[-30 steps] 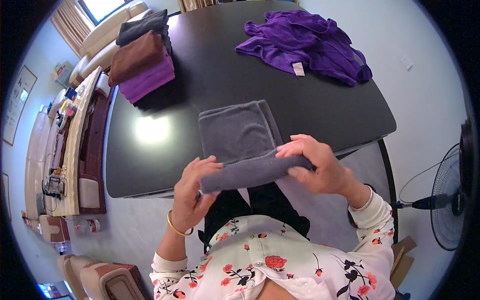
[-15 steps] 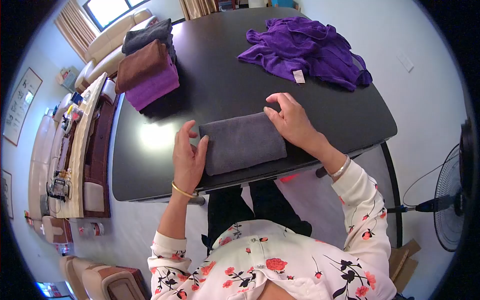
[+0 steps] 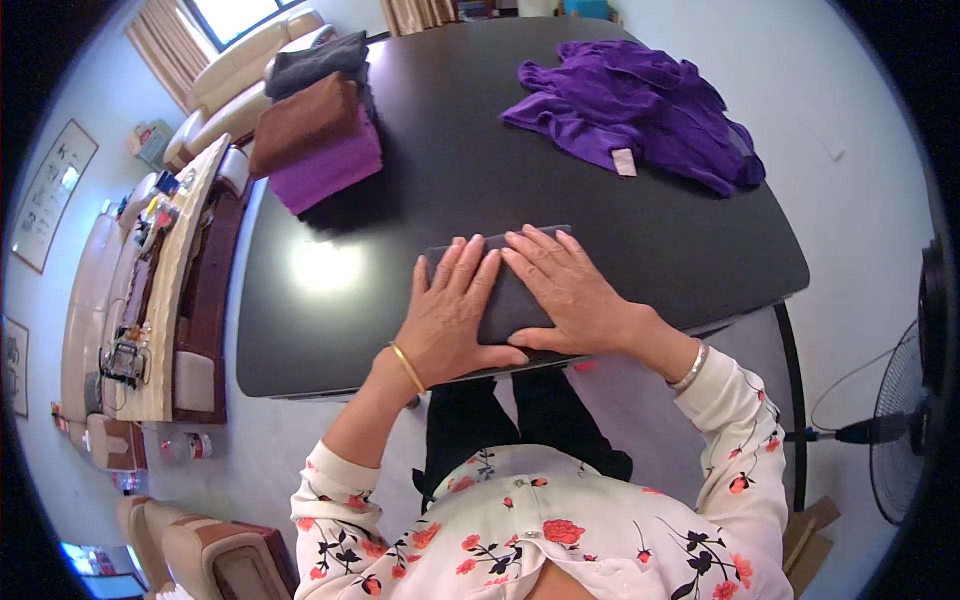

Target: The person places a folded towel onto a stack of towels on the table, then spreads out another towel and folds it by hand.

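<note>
A folded dark grey towel [image 3: 508, 300] lies near the front edge of the black table [image 3: 430, 190], mostly covered by both hands. My left hand [image 3: 452, 305] rests flat on its left part, fingers stretched forward and thumb pointing right. On the right part lies my right hand [image 3: 562, 290], also flat, its fingers spread and its thumb close to the left thumb. Neither hand grips the cloth.
At the back left, folded towels are stacked: purple [image 3: 330, 170], brown [image 3: 305, 125] and dark grey [image 3: 320, 65]. A crumpled heap of purple cloth [image 3: 650, 110] with a white tag lies at the back right. A fan [image 3: 895, 430] stands to the right.
Both hands have come down from the towel's sides and now lie flat on top of it. The view has shifted slightly, and the stack and purple heap look unchanged.
</note>
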Available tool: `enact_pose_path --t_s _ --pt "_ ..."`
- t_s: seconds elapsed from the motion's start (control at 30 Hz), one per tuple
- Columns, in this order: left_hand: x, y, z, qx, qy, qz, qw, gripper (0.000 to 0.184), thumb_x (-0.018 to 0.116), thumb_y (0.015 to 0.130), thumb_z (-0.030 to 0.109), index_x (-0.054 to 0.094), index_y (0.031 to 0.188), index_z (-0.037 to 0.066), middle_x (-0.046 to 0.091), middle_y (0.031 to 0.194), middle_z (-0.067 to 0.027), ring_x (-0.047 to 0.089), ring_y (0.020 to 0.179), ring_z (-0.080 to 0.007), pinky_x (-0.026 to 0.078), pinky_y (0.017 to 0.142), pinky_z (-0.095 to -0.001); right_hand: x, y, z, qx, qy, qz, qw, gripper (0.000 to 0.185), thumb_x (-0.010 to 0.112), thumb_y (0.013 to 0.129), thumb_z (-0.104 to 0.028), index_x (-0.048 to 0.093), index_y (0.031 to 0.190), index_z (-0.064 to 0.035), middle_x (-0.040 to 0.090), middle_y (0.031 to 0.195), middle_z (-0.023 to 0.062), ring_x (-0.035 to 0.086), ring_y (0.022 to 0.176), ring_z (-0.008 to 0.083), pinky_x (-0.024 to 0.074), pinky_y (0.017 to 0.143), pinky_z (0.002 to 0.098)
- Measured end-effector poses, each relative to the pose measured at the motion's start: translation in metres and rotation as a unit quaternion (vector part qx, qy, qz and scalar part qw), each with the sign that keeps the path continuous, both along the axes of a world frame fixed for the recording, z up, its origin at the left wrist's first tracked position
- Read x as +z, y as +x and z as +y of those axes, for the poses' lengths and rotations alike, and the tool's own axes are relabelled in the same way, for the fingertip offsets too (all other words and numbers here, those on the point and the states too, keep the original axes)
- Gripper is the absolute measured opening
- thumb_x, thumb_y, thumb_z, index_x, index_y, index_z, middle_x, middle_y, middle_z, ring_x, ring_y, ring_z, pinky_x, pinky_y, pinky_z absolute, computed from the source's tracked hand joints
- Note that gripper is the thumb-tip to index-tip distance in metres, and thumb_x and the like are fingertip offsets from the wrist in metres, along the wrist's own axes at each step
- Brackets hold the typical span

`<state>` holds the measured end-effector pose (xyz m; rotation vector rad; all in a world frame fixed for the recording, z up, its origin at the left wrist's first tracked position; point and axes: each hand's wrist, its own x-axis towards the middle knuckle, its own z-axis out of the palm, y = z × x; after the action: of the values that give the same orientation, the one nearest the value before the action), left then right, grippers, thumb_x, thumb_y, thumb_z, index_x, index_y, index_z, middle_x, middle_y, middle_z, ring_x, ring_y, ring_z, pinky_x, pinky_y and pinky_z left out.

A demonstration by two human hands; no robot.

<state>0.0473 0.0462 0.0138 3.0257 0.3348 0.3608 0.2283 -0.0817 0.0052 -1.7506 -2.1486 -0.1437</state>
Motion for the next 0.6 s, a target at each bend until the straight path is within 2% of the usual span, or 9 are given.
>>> enact_pose_path --t_s 0.07,0.1,0.13,0.23,0.3,0.43,0.6 --pt "0.002 0.000 0.000 -0.006 -0.001 0.001 1.000 0.108 0.062 0.067 0.073 0.031 0.141 0.001 0.028 0.147 -0.0220 0.024 0.138 -0.0378 0.018 0.106 -0.0645 0.003 0.000 0.001 -0.009 -0.014 0.002 1.000 0.086 0.059 0.081 -0.054 0.033 0.138 0.0058 0.030 0.145 0.0243 0.024 0.138 0.0381 0.0184 0.112 0.0530" --pt "0.005 0.002 -0.002 0.003 -0.003 0.025 1.000 0.115 0.066 0.062 0.073 0.027 0.143 0.001 0.025 0.149 -0.0209 0.023 0.139 -0.0378 0.015 0.109 -0.0620 0.002 0.001 0.001 -0.006 -0.012 0.001 1.000 0.087 0.060 0.081 -0.054 0.031 0.139 0.0055 0.030 0.145 0.0239 0.024 0.138 0.0380 0.0182 0.112 0.0529" --pt "0.005 0.002 -0.002 0.009 0.003 0.023 1.000 0.115 0.066 0.062 0.073 0.027 0.143 0.001 0.025 0.149 -0.0209 0.023 0.139 -0.0378 0.015 0.109 -0.0620 0.001 0.001 0.001 0.000 -0.006 -0.001 1.000 0.087 0.060 0.081 -0.054 0.031 0.139 0.0055 0.030 0.145 0.0239 0.024 0.138 0.0380 0.0182 0.112 0.0529" --pt "0.001 0.003 0.002 -0.012 0.040 0.007 0.999 0.107 0.063 0.067 0.071 0.031 0.141 0.000 0.031 0.145 -0.0209 0.027 0.137 -0.0377 0.014 0.108 -0.0630 0.002 0.004 0.000 -0.001 -0.008 0.008 1.000 0.081 0.057 0.084 -0.052 0.033 0.139 0.0027 0.031 0.145 0.0219 0.024 0.138 0.0374 0.0171 0.113 0.0509" --pt "0.002 0.002 0.002 -0.012 0.048 0.012 0.999 0.105 0.062 0.069 0.071 0.031 0.141 0.000 0.031 0.145 -0.0210 0.027 0.137 -0.0376 0.013 0.109 -0.0625 0.002 0.010 0.002 -0.001 -0.032 0.034 0.999 0.072 0.048 0.090 -0.052 0.037 0.138 0.0006 0.032 0.145 0.0205 0.024 0.138 0.0367 0.0176 0.113 0.0501" --pt "0.003 -0.001 0.007 -0.021 0.047 0.011 0.999 0.099 0.060 0.073 0.068 0.031 0.141 0.000 0.031 0.145 -0.0212 0.027 0.137 -0.0366 0.013 0.110 -0.0612 -0.003 0.020 0.006 -0.025 0.014 0.043 0.999 0.062 0.051 0.091 -0.045 0.044 0.134 0.0000 0.038 0.142 0.0207 0.029 0.136 0.0379 0.0216 0.110 0.0526" --pt "0.009 -0.010 0.022 -0.024 0.044 0.025 0.998 0.096 0.061 0.074 0.065 0.034 0.139 0.000 0.031 0.145 -0.0215 0.027 0.137 -0.0366 0.013 0.111 -0.0591 -0.004 0.020 0.010 -0.023 0.032 0.083 0.996 0.055 0.049 0.094 -0.040 0.048 0.130 0.0011 0.042 0.138 0.0221 0.034 0.133 0.0378 0.0265 0.109 0.0493"
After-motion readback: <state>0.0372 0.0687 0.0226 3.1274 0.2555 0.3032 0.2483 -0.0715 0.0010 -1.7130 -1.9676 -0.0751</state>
